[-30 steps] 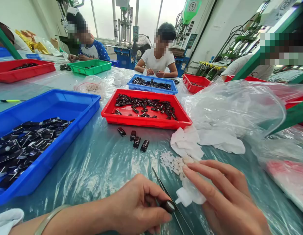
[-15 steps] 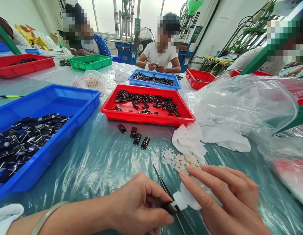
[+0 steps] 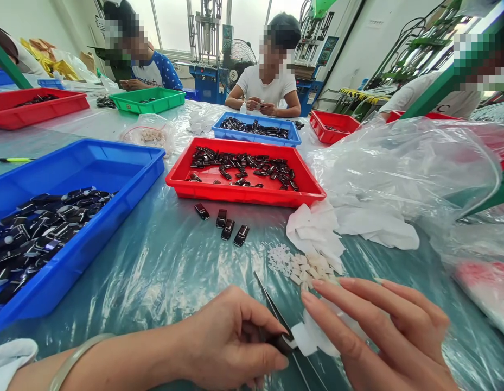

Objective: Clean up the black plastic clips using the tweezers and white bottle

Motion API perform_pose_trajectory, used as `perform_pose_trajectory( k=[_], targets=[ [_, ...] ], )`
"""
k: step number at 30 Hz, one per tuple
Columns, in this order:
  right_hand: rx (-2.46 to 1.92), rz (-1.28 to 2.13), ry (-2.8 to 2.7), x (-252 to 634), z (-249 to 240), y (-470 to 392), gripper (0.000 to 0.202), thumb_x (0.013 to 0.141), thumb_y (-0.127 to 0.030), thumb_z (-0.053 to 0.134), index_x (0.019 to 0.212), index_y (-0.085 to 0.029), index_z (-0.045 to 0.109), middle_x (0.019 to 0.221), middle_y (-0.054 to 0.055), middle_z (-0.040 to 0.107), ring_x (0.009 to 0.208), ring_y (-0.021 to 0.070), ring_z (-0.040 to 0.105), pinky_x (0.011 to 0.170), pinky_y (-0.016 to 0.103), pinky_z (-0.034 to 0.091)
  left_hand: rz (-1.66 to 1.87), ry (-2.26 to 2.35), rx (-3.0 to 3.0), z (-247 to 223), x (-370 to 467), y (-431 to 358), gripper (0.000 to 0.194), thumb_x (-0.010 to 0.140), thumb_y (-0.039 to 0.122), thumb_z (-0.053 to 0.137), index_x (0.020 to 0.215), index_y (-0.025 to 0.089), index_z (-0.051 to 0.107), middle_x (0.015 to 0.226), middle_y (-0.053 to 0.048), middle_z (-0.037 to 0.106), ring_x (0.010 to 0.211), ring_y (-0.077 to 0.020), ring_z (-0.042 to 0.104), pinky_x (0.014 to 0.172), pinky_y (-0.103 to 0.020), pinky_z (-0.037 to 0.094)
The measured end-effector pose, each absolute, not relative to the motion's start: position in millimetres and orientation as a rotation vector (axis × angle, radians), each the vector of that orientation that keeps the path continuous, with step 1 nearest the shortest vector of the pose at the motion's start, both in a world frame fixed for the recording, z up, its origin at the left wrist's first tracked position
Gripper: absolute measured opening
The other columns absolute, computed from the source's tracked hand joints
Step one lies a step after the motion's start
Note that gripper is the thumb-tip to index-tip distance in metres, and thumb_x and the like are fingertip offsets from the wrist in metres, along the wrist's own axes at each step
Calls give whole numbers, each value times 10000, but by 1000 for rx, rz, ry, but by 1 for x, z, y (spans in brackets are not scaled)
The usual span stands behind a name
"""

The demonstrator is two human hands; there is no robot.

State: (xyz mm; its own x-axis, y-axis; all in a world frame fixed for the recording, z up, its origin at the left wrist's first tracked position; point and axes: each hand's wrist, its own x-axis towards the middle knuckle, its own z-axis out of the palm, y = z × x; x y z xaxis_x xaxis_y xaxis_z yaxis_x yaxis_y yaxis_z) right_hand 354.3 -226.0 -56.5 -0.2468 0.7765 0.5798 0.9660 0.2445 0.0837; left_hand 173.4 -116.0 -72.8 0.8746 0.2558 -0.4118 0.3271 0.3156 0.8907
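Through the head camera I look over a tabletop point(image 3: 162, 282) with a greenish surface under shiny, wrinkled clear film. A blue tray point(image 3: 148, 171) of dark parts fills the left of the frame, a red tray point(image 3: 243, 194) sits at the centre, and four black parts point(image 3: 227, 229) lie just in front of it. Small pale chips point(image 3: 300, 266), a white cloth point(image 3: 312, 231) and a clear plastic bag point(image 3: 398, 163) spread toward the right. Along the top I see windows, machines point(image 3: 206, 38), a fan point(image 3: 237, 57) and two co-workers seated behind trays.

My left grip point(image 3: 235, 342), lower centre, has thumb and forefinger pinched on a black piece point(image 3: 281, 343). My right grip point(image 3: 390, 331), lower right, is closed around a white bottle point(image 3: 308, 338), its nozzle at the black piece. Tweezers point(image 3: 272, 303) run beside the left fingers; I can't tell what supports them.

The wall notice point(image 3: 376, 23) and the marks on the shirts are too small for me to read.

A second ago the nozzle stood apart from the black piece, and a numeral 5 showed at the top, now out of frame.
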Motion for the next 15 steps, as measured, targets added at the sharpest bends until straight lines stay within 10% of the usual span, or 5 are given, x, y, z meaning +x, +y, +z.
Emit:
perform_pose_trajectory(
  k=[15],
  targets=[
    [-1603,-763,-2048,348,-60,-225,329,927,-170,355,1013,-303,644,900,10,713,939,198,575,951,441,303,-83,505,1288,-74,173,-117,73,690,184,556,671,118,581,464,26,491,429,-85,502,427,-155,402]
  ],
)
